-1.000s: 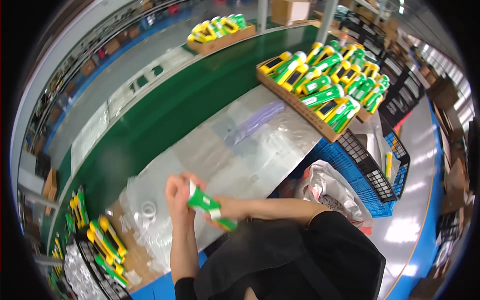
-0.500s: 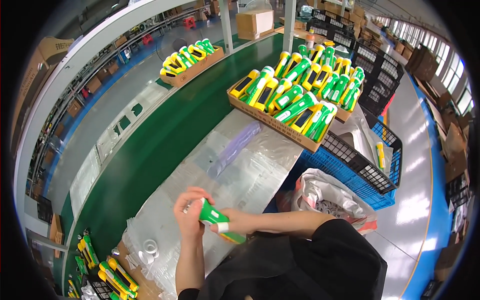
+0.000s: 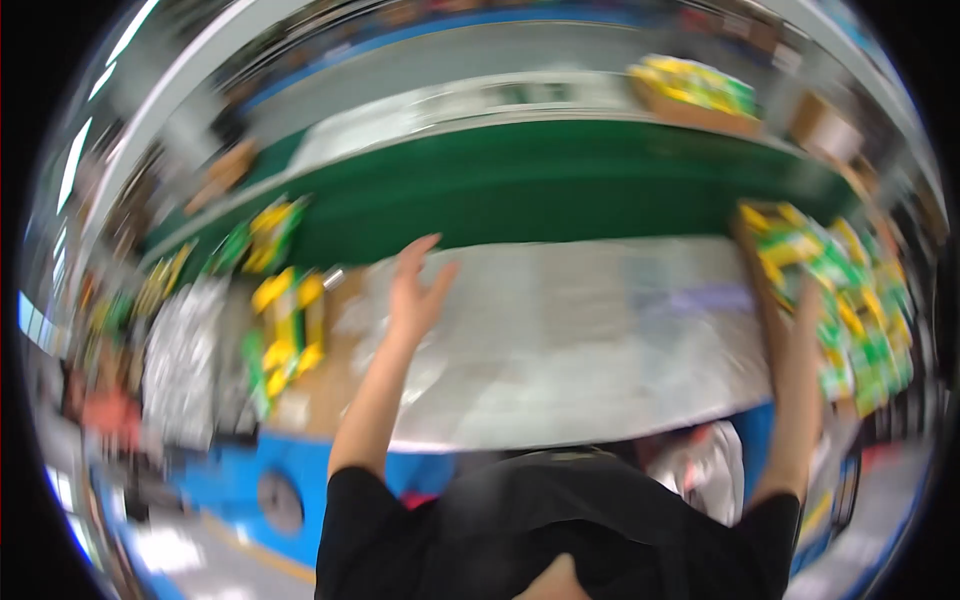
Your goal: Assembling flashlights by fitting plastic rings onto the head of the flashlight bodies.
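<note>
Strong motion smears the whole view. My left hand [image 3: 418, 292] is raised over the left part of the film-covered work surface [image 3: 580, 340], fingers spread and nothing in them. To its left lie several yellow-and-green flashlights [image 3: 290, 325]. Far to the right, my right arm reaches to a cardboard box [image 3: 757, 290] full of yellow-and-green flashlights [image 3: 840, 270]. There my right hand [image 3: 808, 292] is at the box's near side, over the flashlights. Its fingers are too blurred to show whether they hold one.
Behind the work surface runs a green belt [image 3: 560, 185]. Another box of flashlights [image 3: 700, 90] stands beyond it at the back right. A purple strip [image 3: 710, 298] lies on the film. A whitish sack [image 3: 708, 465] stands below the right front edge.
The view has swung left. My hands, together on a green flashlight before, are now wide apart. My left hand has let go; my right has moved to the box at the right.
</note>
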